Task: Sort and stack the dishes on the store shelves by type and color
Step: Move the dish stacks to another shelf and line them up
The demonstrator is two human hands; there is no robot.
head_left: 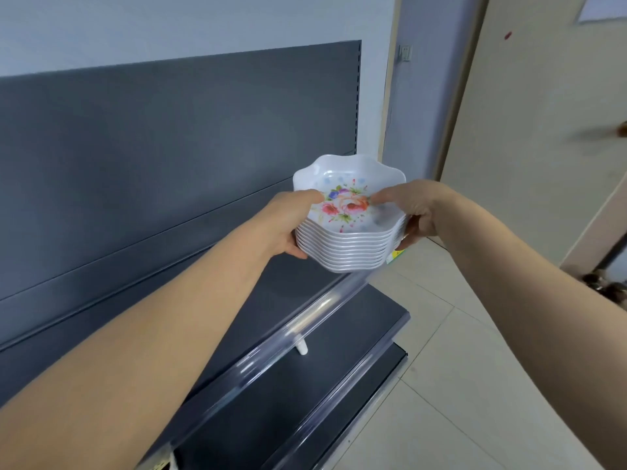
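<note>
Just right of the frame's centre, both hands hold a stack of white scalloped dishes (351,232) in the air — the top one shows a printed flower bouquet. The left hand (288,222) clasps the stack's left side, thumb over the top rim; the right hand (412,212) clasps the right side the same way. Below them a dark grey shelf (278,293) with a clear plastic front rail (305,320) runs toward the lower left. Pale floor tiles (441,368) fill the lower right.
</note>
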